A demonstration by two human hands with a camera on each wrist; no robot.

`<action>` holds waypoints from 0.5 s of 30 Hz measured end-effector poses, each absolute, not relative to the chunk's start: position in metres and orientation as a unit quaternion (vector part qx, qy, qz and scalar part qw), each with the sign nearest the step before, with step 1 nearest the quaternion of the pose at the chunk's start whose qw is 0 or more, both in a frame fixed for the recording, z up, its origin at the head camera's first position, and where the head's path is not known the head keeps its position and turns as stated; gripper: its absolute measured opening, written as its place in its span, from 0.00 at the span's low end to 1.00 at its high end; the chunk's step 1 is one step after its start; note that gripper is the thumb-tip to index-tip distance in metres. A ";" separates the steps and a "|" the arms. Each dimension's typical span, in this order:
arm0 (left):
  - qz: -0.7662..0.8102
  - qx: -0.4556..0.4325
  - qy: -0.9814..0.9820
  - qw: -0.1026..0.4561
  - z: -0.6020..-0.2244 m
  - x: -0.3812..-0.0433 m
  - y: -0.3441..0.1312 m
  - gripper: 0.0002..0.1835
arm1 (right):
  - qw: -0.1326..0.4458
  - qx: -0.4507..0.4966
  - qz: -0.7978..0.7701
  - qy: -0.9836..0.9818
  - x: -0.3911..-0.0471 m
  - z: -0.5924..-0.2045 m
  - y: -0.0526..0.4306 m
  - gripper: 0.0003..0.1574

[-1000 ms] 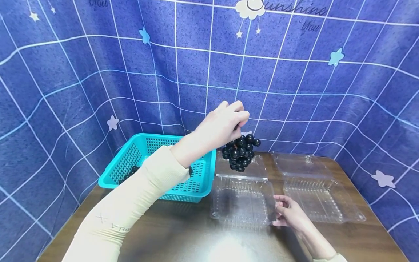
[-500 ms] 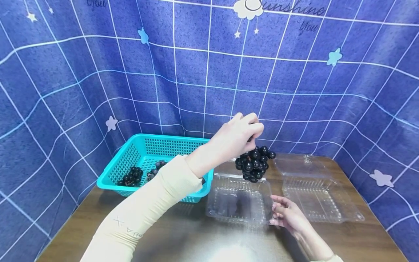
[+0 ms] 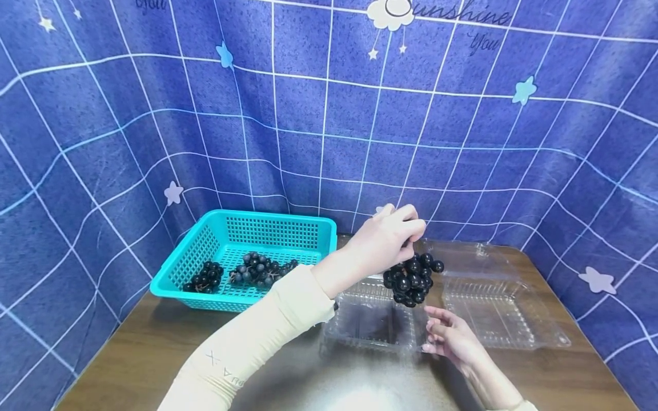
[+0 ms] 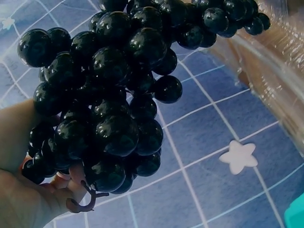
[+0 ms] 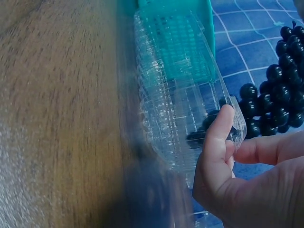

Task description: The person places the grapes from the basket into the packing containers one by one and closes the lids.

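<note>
A bunch of black grapes [image 3: 411,279] dangles from your left hand [image 3: 388,237], lined up in the head view with the right rear part of a clear container [image 3: 352,328]; you cannot tell from here whether any grape touches plastic. A second ago the bunch hung higher and farther left; it is now lower and to the right. Your left sleeve [image 3: 303,311] has swung right with it, uncovering more of the teal basket [image 3: 280,214], where a small dark bunch [image 3: 207,278] and a duller, spread-out bunch [image 3: 257,271] lie on the slotted floor.

Your left arm reaches across from the lower left, knuckles up, with fingers and thumb clamped at the top of the bunch; the left wrist view shows a bit of stem [image 4: 88,202] poking out beside them. Your right hand [image 3: 454,339], about where it was before, comes in from the lower right, thumb and fingers pinching the container's right edge.

Just right of that hand, a second clear container [image 3: 534,319] stands with its lid [image 3: 473,260] folded back. Everything rests on a wooden table [image 3: 288,377] before a blue curtain [image 3: 303,97] gridded with white lines.
</note>
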State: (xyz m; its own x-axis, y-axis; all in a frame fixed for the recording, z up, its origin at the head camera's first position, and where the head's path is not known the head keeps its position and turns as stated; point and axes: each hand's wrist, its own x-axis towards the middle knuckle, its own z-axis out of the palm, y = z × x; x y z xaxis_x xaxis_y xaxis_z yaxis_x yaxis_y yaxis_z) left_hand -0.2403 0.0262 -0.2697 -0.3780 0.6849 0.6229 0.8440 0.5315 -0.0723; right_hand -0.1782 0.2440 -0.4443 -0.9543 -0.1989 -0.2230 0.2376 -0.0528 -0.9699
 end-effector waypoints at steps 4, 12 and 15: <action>-0.134 -0.464 -0.825 0.294 -0.278 -0.244 0.030 0.07 | 0.149 0.017 -0.722 0.675 -0.178 -0.444 0.244 0.37; -0.162 -0.451 -0.831 0.281 -0.293 -0.250 0.034 0.08 | 0.145 0.024 -0.722 0.676 -0.179 -0.445 0.244 0.37; -0.165 -0.448 -0.837 0.270 -0.301 -0.251 0.035 0.08 | 0.142 0.031 -0.722 0.677 -0.180 -0.445 0.243 0.35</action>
State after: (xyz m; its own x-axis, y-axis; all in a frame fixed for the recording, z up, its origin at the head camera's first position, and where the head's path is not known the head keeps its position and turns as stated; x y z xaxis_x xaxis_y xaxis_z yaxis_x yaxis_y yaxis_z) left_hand -0.2509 0.0348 -0.3013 -0.4540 0.6599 0.5987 0.8378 0.5449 0.0346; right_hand -0.1796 0.2435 -0.4445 -0.9576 -0.1642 -0.2368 0.2470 -0.0440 -0.9680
